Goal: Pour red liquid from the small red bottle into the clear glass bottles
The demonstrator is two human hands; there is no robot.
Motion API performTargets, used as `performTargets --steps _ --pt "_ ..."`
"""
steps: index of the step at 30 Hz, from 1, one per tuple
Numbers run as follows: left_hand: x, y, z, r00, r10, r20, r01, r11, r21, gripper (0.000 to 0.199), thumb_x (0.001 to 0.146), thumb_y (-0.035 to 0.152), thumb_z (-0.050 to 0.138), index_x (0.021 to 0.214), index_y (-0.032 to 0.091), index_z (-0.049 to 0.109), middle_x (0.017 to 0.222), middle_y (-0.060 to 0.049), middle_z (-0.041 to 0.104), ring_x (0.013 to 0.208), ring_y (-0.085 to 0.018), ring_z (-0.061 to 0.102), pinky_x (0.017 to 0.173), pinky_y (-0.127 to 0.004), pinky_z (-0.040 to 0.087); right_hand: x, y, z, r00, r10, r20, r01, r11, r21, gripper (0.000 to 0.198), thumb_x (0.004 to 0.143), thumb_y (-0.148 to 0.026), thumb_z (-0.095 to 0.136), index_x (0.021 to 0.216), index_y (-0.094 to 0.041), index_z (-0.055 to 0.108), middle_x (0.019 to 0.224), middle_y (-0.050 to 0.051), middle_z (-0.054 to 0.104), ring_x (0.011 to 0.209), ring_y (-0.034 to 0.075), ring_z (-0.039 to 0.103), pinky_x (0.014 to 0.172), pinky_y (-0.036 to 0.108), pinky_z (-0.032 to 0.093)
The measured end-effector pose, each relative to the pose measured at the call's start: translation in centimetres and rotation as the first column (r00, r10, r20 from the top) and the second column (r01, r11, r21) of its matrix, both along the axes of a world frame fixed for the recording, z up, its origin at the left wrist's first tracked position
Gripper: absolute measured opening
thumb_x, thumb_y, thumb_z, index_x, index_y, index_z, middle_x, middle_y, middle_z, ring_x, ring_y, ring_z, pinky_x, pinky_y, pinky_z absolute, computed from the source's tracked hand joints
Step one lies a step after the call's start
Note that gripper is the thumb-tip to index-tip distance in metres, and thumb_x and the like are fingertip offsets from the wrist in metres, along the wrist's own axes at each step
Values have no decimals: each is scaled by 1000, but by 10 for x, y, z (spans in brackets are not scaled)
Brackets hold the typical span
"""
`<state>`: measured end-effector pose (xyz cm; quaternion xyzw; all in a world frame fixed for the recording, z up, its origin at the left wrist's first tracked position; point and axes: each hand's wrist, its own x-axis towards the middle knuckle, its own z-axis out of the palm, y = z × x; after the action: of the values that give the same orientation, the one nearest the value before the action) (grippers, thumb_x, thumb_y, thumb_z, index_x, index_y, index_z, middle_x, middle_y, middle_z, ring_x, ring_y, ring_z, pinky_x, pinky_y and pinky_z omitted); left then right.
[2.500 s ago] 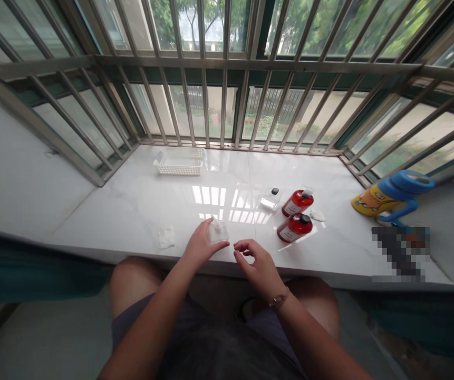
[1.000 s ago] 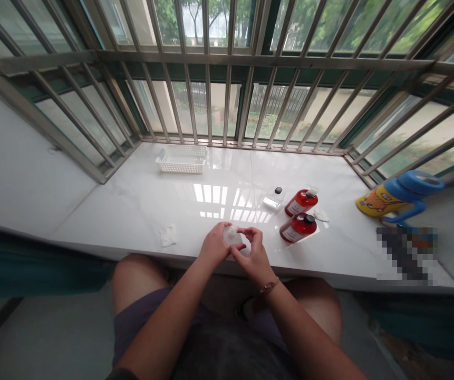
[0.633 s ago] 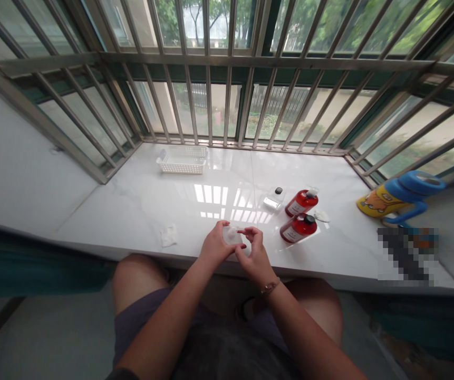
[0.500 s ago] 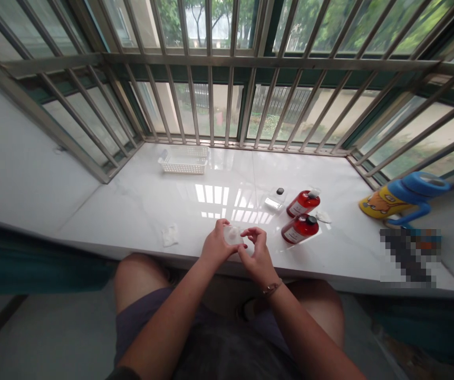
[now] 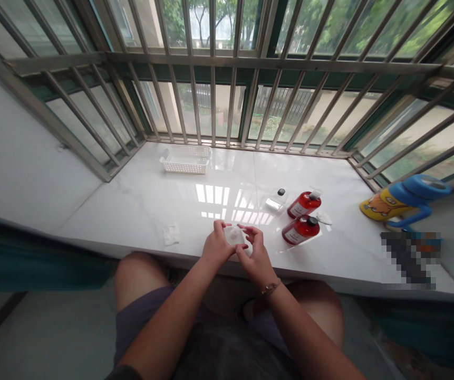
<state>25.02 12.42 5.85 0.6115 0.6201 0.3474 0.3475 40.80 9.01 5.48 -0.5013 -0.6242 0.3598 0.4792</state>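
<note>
Just above the front edge of the white counter (image 5: 132, 221), my left hand (image 5: 215, 245) grips a small translucent whitish container (image 5: 233, 235) between thumb and fingers. Its exact kind is too unclear to tell. My right hand (image 5: 253, 248) holds the same container from the right, fingertips at its far edge and thumb near the left thumb. Fingers hide parts of its sides. To the right stand two red bottles with white labels, a front one (image 5: 300, 230) with a black cap and a rear one (image 5: 302, 205). A small clear bottle (image 5: 276, 202) with a black cap is behind them, to the left.
A crumpled white tissue (image 5: 171, 235) lies left of my hands. Farther back sits a white plastic basket (image 5: 185, 168). At the right are a blue and yellow jug (image 5: 403, 196) and a blurred-out dark object (image 5: 408, 258). Metal window bars (image 5: 232, 105) border the counter's back.
My right fingers have shifted slightly left and up, now against the container's far right edge. My left hand keeps its hold. The view has moved very slightly.
</note>
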Motion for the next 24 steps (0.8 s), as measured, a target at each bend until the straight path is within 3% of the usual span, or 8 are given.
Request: performTargets --steps 6,13,21,24 --pt "-3 1 6 997 -29 -67 29 1000 0 70 72 42 93 120 31 43 122 -6 76 108 -33 78 85 -38 56 1 0 -2 1000 13 5 -13 1000 -21 58 94 -27 67 144 -27 39 144 16 63 143 28 61 118 50 53" --pt "-2 1 2 999 -25 -42 26 1000 18 63 70 40 93 105 30 42 129 -6 75 112 -32 77 89 -39 57 3 0 -2 1000 6 13 -6 1000 -28 59 92 -27 68 144 -26 40 142 17 65 141 29 62 118 51 53" --pt "0 -1 1 1000 -6 5 6 1000 -14 90 66 33 98 135 31 39 138 -13 72 122 -38 75 98 -46 58 2 1 1 1000 -9 0 10 999 -47 54 94 -29 66 142 -27 40 140 17 66 139 29 64 116 54 53" --pt "-5 -1 2 996 -70 51 71 997 -9 114 70 30 96 158 31 24 151 -19 65 135 -39 68 109 -52 54 2 3 2 1000 -15 5 15 999 -50 53 96 -33 67 141 -27 41 139 16 66 136 29 66 114 54 55"
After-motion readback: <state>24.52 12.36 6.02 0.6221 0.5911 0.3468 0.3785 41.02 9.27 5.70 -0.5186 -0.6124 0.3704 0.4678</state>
